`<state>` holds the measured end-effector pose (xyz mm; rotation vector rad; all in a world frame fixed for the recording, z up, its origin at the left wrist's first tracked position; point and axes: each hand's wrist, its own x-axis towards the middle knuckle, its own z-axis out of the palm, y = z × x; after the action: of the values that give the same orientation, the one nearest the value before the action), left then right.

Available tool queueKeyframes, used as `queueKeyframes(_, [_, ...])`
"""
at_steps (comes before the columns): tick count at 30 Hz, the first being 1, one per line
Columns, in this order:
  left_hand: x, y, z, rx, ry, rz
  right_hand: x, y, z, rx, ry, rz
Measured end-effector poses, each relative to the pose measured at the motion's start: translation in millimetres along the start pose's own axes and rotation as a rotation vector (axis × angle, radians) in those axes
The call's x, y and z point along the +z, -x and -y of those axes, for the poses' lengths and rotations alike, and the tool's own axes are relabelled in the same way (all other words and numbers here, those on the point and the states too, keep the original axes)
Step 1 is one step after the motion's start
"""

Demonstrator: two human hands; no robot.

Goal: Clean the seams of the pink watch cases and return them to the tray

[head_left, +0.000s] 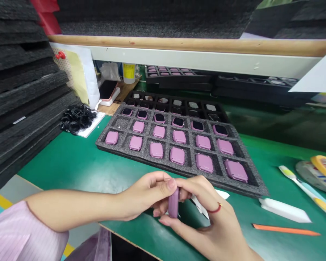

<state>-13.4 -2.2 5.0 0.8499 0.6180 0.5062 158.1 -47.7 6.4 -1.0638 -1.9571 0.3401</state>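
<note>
Between both hands a purple smartwatch case (173, 203) is held on edge, its narrow side facing me. The thumb and fingers of my left hand (152, 194) pinch it from the left and top. My right hand (210, 214), with a red cord ring on one finger, grips its top and bottom from the right. Just beyond lies a grey foam tray (141, 154) with purple watch cases (177, 156) in its front rows and dark-screened watches (159, 118) behind them. One compartment at the left holds only a tiny white speck. White paper scraps (199, 206) lie partly hidden behind my right hand.
At right lie a toothbrush (309, 188), a white block (285, 210), an orange stick (286, 230) and a tape roll (319, 174). Foam sheets (24, 87) are stacked at left beside black coiled pieces (78, 117). A shelf edge (179, 54) crosses above the tray.
</note>
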Motion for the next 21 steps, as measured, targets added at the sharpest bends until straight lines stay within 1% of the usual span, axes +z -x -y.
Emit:
queueKeyframes(2, [0.0,-1.1,-0.7,-0.023,0.065,-0.016,-2.1,-0.7,-0.3,0.04,-0.04,0.002])
queueKeyframes(4, [-0.3,-2.5,-1.3,-0.05,0.136,-0.027,-4.8,-1.5,-1.0,0.044,-0.036,0.0])
queueKeyframes(9, [-0.6,-4.8,-2.7,-0.059,0.22,0.03,-6.9,-2.3,-3.2,-0.008,-0.011,0.005])
queueKeyframes(12, [0.5,-4.1,-3.9,-0.06,0.233,0.03,-6.3,-2.2,-4.5,-0.039,0.013,-0.006])
queueKeyframes(15, [1.8,-2.8,-5.3,-0.07,0.227,0.01,-5.2,-2.5,-5.1,-0.049,0.023,-0.011])
queueKeyframes(18, [2.3,-2.8,-6.1,-0.075,0.21,-0.025,-3.0,-3.3,-5.1,-0.028,0.016,-0.009])
queueKeyframes(21, [0.5,-5.4,-4.7,-0.091,0.211,-0.099,-1.0,-7.9,-7.5,-0.002,0.037,0.001])
